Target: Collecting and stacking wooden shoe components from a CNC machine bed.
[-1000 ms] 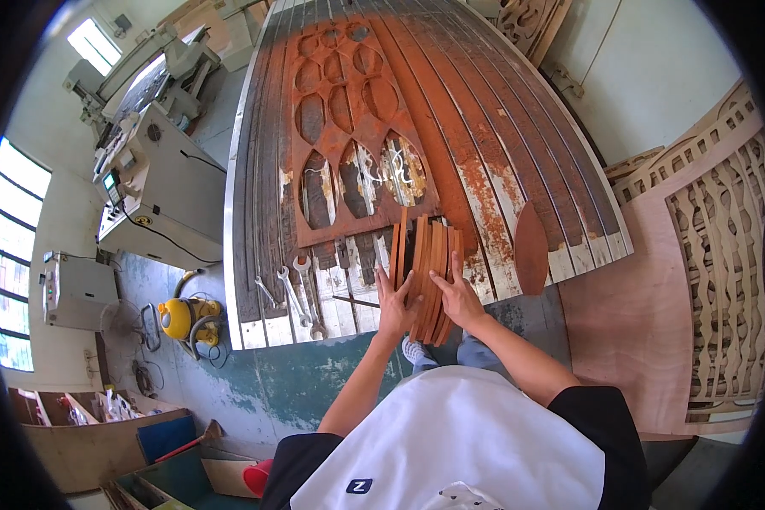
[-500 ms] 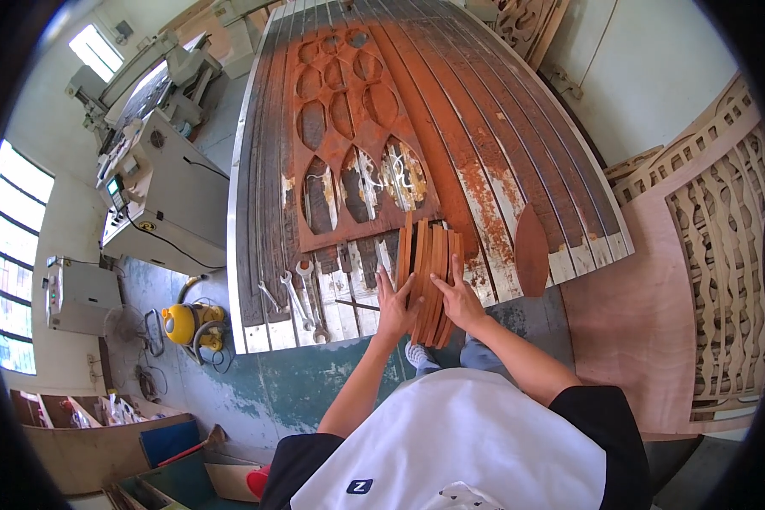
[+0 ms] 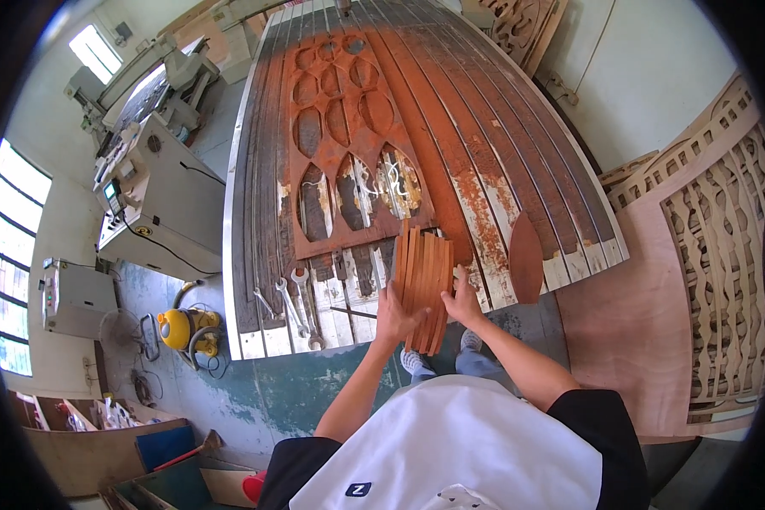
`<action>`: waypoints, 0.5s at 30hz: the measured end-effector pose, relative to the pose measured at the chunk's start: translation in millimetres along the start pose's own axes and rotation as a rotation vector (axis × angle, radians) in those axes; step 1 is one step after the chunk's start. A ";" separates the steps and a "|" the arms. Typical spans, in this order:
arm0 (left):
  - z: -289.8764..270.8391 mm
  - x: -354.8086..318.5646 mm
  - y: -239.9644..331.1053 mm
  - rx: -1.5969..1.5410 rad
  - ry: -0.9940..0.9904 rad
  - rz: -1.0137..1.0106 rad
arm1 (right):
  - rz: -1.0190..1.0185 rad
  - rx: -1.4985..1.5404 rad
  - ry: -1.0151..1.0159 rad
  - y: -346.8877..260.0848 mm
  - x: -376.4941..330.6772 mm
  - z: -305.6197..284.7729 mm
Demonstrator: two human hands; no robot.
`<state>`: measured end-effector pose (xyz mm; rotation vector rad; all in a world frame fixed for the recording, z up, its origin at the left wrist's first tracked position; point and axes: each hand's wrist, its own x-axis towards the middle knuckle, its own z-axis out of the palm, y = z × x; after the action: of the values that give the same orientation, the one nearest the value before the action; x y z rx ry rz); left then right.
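Between my two hands is a stack of thin reddish-brown wooden pieces (image 3: 423, 285), stood on edge at the near end of the machine bed. My left hand (image 3: 397, 316) grips its left side, with the thumb across the front. On the right side my right hand (image 3: 461, 299) presses in, fingers curled against the outer piece. Just beyond the stack lies a reddish wooden panel (image 3: 359, 228) with leaf-shaped and oval cutouts. A single leaf-shaped wooden piece (image 3: 525, 259) rests to the right, close to the bed's near edge.
Several wrenches (image 3: 302, 297) and a thin dark rod (image 3: 353, 313) lie left of my hands. Red dust covers much of the slatted bed (image 3: 561, 170). A yellow vacuum cleaner (image 3: 178, 327) stands on the floor at left. Patterned wooden lattice panels (image 3: 714, 255) lean at right.
The stack has been squeezed tighter and its pieces sit more evenly together. My right hand's fingers, stretched out before, have curled in against its side.
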<state>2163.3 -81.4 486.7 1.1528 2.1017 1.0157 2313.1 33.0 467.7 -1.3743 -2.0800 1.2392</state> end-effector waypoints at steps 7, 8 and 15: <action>39.0 -6.4 41.2 0.485 0.059 -0.177 | -0.065 0.154 -0.030 27.9 17.3 3.8; 43.6 -4.4 44.2 0.553 0.097 -0.203 | -0.005 0.225 -0.081 20.2 16.1 -4.3; 50.1 10.4 57.0 0.505 0.042 -0.430 | 0.055 0.451 -0.201 37.9 30.1 -3.1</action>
<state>2221.4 -34.4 503.2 0.8277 2.5722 0.3216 2322.4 66.2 433.5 -1.1411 -1.7352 1.7985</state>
